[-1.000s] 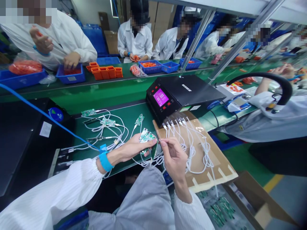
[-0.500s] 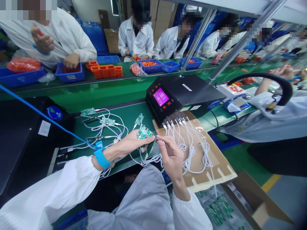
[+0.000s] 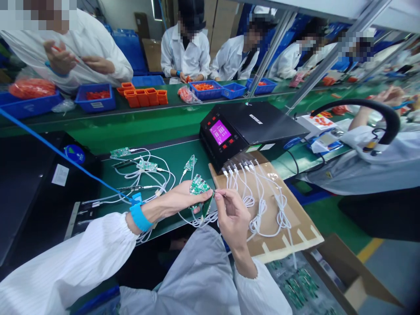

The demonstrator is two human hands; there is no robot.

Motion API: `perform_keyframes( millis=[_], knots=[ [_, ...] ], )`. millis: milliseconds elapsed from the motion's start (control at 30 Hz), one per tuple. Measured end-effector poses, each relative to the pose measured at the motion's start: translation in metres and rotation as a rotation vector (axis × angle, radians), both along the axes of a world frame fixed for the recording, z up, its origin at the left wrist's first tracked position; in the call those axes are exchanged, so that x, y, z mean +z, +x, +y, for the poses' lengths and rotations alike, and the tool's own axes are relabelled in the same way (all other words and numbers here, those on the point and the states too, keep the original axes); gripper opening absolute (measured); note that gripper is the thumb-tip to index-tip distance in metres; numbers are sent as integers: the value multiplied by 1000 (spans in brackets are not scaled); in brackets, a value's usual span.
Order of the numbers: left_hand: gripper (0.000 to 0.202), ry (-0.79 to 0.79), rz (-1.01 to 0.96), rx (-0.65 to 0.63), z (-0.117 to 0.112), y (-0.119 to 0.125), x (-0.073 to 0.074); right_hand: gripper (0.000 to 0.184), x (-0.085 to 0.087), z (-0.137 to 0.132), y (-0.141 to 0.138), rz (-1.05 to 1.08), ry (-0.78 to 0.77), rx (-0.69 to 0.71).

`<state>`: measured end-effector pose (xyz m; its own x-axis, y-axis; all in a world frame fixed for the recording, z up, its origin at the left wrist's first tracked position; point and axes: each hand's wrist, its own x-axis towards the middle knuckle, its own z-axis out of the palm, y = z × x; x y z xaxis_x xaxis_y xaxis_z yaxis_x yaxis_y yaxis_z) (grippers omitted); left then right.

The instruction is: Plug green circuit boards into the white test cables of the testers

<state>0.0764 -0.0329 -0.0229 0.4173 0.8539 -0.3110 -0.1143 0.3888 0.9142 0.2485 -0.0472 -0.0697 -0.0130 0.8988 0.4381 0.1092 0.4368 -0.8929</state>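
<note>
My left hand [image 3: 179,200] grips a small stack of green circuit boards [image 3: 198,186] over the front edge of the green bench. My right hand [image 3: 231,213] is closed in a pinch at the boards' right edge, its fingertips on the plug of a white cable [image 3: 219,197]. A blue wrist strap [image 3: 139,216] with a blue cord sits on my left wrist. Just right of my hands, several white cables [image 3: 259,192] run from a black tester [image 3: 244,127] with a pink screen over a cardboard sheet [image 3: 292,223].
More green boards [image 3: 146,166] on white leads lie on the mat to the left. A black box [image 3: 26,183] stands at far left. Across the belt, people in white coats handle orange parts in blue trays [image 3: 95,98]. A co-worker's sleeve [image 3: 370,166] is at right.
My right hand slid a little left and closed its pinch tighter against the boards' edge. My left hand kept hold of the boards and barely shifted.
</note>
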Motion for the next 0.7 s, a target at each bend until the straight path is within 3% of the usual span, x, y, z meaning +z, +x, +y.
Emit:
perform_keyframes(
  millis=[167,233,333,433,567,700],
  knots=[
    [42,46,42,27,2,-5,-5,11,8,9,7,-97,28,47],
    [44,87,112,131,5,-5,-3,12,17,23,12,-176,19,93],
    [42,129,225,392,9,-5,0,14,31,51,15,-344,1,118],
    [34,52,214,601,11,-7,2,13,37,81,9,-565,-49,91],
    [21,-72,133,647,9,-10,3,18,32,111,-9,-909,-95,-10],
    [4,-177,74,712,6,-13,-1,18,26,110,-15,-1112,-52,-26]
  ],
)
